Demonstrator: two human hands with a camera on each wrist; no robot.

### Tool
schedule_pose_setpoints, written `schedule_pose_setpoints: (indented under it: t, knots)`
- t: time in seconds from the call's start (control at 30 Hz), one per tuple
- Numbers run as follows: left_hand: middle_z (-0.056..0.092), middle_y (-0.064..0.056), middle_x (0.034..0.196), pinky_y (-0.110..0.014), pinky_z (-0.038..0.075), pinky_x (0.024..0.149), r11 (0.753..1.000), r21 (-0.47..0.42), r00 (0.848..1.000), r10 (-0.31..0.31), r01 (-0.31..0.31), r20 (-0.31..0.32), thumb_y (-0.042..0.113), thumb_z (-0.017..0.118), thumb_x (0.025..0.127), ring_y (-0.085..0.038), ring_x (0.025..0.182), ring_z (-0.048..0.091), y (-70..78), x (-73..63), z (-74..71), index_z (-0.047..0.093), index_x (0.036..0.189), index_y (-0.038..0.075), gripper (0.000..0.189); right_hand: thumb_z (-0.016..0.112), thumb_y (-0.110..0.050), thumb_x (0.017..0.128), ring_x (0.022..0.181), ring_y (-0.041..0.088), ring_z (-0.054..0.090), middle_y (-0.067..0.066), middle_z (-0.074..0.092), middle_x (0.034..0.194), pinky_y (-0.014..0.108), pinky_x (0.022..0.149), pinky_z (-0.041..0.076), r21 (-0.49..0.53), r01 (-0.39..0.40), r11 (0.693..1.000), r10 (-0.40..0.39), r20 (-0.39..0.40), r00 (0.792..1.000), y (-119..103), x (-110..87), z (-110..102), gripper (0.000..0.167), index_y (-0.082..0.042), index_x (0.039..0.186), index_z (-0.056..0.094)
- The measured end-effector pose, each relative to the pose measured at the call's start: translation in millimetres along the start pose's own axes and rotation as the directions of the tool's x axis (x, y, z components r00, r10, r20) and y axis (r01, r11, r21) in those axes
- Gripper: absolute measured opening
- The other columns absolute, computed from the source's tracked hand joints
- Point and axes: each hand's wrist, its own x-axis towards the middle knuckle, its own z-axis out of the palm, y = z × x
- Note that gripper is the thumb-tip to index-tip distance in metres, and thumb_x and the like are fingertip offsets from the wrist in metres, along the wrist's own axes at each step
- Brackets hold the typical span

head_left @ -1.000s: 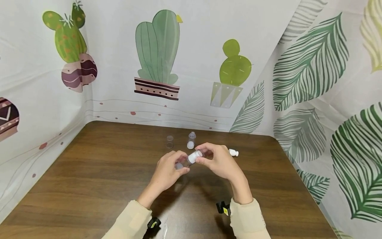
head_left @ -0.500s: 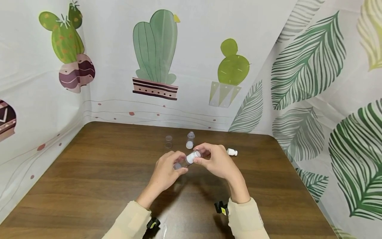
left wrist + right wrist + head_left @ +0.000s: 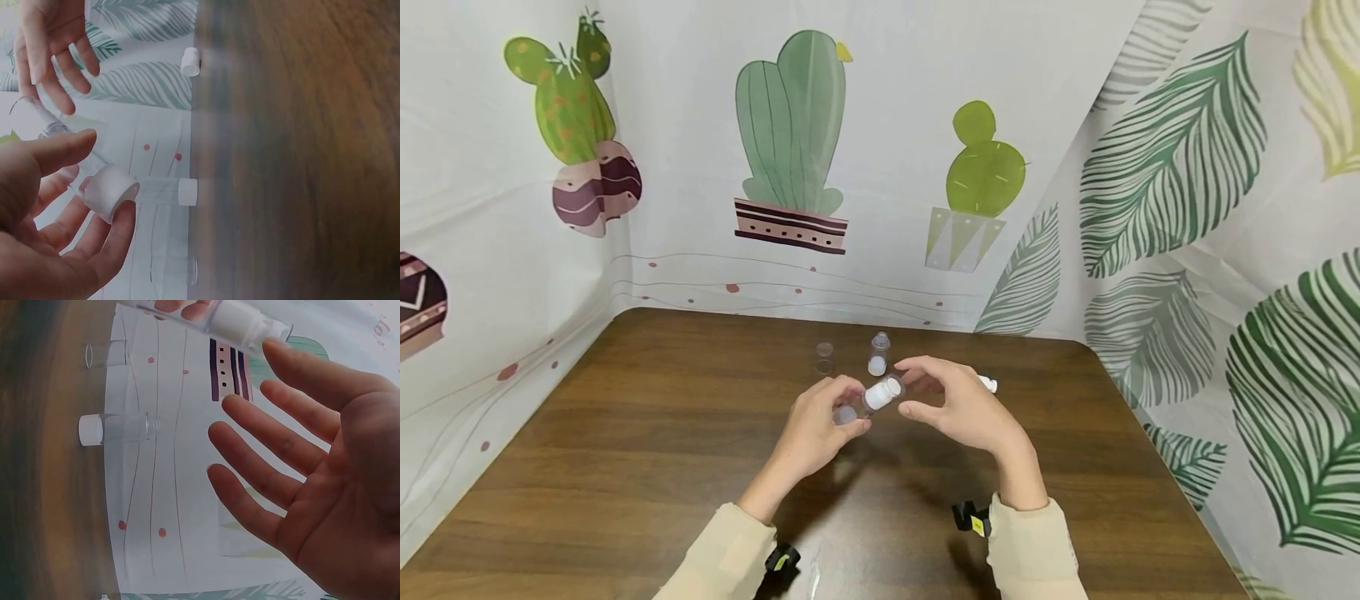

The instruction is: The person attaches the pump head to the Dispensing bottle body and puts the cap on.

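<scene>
My left hand [image 3: 820, 423] grips a small clear pump bottle [image 3: 880, 394], tilted with its top toward the upper right. The bottle's white base [image 3: 111, 194] sits between thumb and fingers in the left wrist view. A white pump head [image 3: 240, 325] shows at its other end, with a clear cap over it. My right hand [image 3: 961, 400] is just right of the capped end, its fingers spread and apart from one another. In the right wrist view its palm faces the camera and the thumb tip overlaps the cap's edge.
Behind the hands, a second clear bottle [image 3: 878, 357] with a white base stands without a pump. To its left is a clear cap [image 3: 825, 358]. A white pump head [image 3: 990, 384] lies beyond the right hand. A printed cloth [image 3: 895, 167] hangs along the wooden table's [image 3: 685, 433] far edge.
My right hand has let go of the bottle's capped end and moved slightly right, its fingers opening. The left hand keeps hold of the bottle in nearly the same place.
</scene>
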Motion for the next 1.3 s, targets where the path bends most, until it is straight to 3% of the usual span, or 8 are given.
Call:
schedule_pose_setpoints:
  t: [0.2,0.37,0.6,0.87,1.17,1.3]
  knots:
    - [0.075,-0.005,0.111,-0.038,0.053,0.082,0.996,-0.044,0.997,-0.076,0.074,-0.031,0.013,0.094,0.080,-0.019,0.097,0.068,-5.7,5.7,-10.5,0.070,0.112,0.017,0.040,0.083,-0.018,0.094,0.107,0.019,0.071,-0.003,0.072,0.125,0.052,0.100,0.054,-0.040,-0.005,0.999,0.003,-0.046,0.999,3.4,-1.2,-3.2,0.048,-0.018,0.139,0.066]
    - [0.075,-0.006,0.111,-0.041,0.055,0.083,0.995,-0.052,0.994,-0.091,0.088,-0.064,0.015,0.091,0.082,-0.022,0.102,0.070,-13.0,12.4,-23.2,0.070,0.117,0.013,0.041,0.082,-0.018,0.094,0.106,0.016,0.070,-0.006,0.070,0.131,0.047,0.100,0.054,-0.052,0.001,0.999,-0.004,-0.052,0.999,5.3,-0.1,-2.4,0.043,-0.018,0.135,0.067]
    - [0.076,-0.008,0.108,-0.041,0.051,0.084,0.989,-0.058,0.985,-0.140,0.134,-0.104,0.017,0.089,0.085,-0.028,0.103,0.070,-26.5,25.4,-41.9,0.067,0.120,0.012,0.042,0.081,-0.017,0.095,0.106,0.022,0.071,-0.005,0.070,0.131,0.047,0.100,0.054,-0.051,0.004,0.999,-0.007,-0.050,0.999,6.3,-0.5,-1.1,0.041,-0.016,0.134,0.068]
    - [0.075,-0.012,0.110,-0.044,0.051,0.090,0.968,-0.114,0.961,-0.237,0.222,-0.142,0.018,0.085,0.090,-0.031,0.104,0.068,-40.1,34.4,-57.1,0.063,0.124,0.010,0.042,0.081,-0.017,0.095,0.105,0.016,0.070,-0.005,0.070,0.132,0.045,0.100,0.054,-0.053,0.011,0.999,-0.014,-0.060,0.998,7.9,-0.2,-0.5,0.042,-0.016,0.135,0.067]
    - [0.074,-0.015,0.116,-0.042,0.049,0.093,0.944,-0.145,0.935,-0.317,0.296,-0.160,0.018,0.082,0.091,-0.032,0.111,0.068,-58.6,44.2,-61.8,0.062,0.127,0.009,0.042,0.081,-0.014,0.094,0.105,0.018,0.070,-0.003,0.069,0.133,0.052,0.099,0.054,-0.032,0.041,0.999,-0.043,-0.073,0.996,9.8,-0.9,0.5,0.045,-0.015,0.136,0.067]
    - [0.073,-0.018,0.118,-0.044,0.048,0.097,0.937,-0.161,0.930,-0.333,0.309,-0.155,0.017,0.081,0.092,-0.032,0.112,0.067,-65.2,49.1,-63.7,0.061,0.126,0.008,0.041,0.081,-0.015,0.094,0.105,0.017,0.070,-0.003,0.069,0.133,0.053,0.099,0.054,-0.028,0.033,0.999,-0.035,-0.071,0.997,10.5,-0.3,1.1,0.044,-0.016,0.136,0.067]
